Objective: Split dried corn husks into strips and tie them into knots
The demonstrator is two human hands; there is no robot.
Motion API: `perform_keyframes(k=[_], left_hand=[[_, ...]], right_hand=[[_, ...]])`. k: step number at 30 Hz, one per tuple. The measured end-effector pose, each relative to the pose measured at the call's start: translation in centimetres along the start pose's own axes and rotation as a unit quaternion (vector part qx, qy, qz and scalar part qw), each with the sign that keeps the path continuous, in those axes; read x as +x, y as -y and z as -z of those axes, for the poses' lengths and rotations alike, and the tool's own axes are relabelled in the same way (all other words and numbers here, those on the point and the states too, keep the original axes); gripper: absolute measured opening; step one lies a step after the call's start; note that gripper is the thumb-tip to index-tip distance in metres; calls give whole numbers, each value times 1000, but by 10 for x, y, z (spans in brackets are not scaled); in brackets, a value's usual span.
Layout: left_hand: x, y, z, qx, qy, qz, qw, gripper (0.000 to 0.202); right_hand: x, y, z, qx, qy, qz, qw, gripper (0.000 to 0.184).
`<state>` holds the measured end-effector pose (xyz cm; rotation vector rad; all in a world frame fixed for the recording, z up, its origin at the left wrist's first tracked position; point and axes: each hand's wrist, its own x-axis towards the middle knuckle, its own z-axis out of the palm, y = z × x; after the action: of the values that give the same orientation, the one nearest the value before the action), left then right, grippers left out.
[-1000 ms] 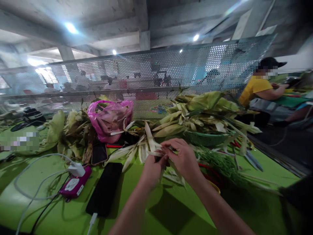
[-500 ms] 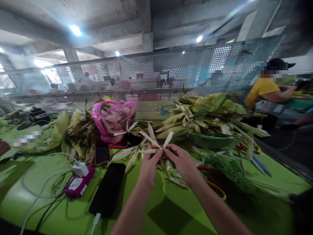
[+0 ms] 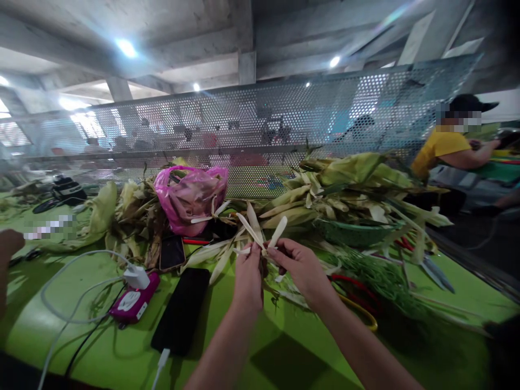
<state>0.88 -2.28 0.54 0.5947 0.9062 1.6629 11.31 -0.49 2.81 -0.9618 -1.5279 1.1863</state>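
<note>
Strips of pale corn husk (image 3: 278, 232) fan out above my two hands, held a little over the green table (image 3: 227, 330). My left hand (image 3: 248, 276) is closed in a pinch on the husk strips from the left. From the right, my right hand (image 3: 298, 265) pinches the same strips close to where they cross. My fingers hide the crossing point in part. Loose husks (image 3: 222, 260) lie behind my left hand, and green shredded strands (image 3: 382, 276) lie to the right of my right hand.
A pink plastic bag (image 3: 190, 197) and a heap of corn husks (image 3: 345, 184) stand at the back by a perforated metal screen (image 3: 252, 130). At the left are a black phone (image 3: 181, 311), a purple power strip (image 3: 136, 303) and cables. Scissors (image 3: 436, 273) lie right. Another person's hand (image 3: 10, 244) shows at left.
My left hand has turned more upright and shifted its pinch on the strips. The lower left strip shows less. Another person's hand at the far left has come further into view.
</note>
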Motion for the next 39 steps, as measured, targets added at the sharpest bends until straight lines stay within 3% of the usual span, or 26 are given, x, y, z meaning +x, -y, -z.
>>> perform_keyframes(k=[9,17,22,28,31,36,39], left_hand=[[1,-4,0,-11,-5,18,1000,36],[5,-11,9,69,166,23,983,23],[5,-10,7,94,150,-3,984,25],[6,-5,5,105,188,-25,976,26],[4,-6,5,127,166,-31,977,26],[7,-7,8,74,85,-38,993,27],[10,-6,11,43,62,-30,997,31]], right_hand=[[3,-2,6,-14,22,-8,1000,31],[6,-3,17,-35,-25,10,999,32],[4,-2,12,-14,-46,7,999,31],[7,-8,16,-14,-64,9,998,30],[9,-9,21,-52,-53,12,997,32],[8,-4,21,-69,46,-17,996,33],[6,-2,17,-82,75,-14,994,30]])
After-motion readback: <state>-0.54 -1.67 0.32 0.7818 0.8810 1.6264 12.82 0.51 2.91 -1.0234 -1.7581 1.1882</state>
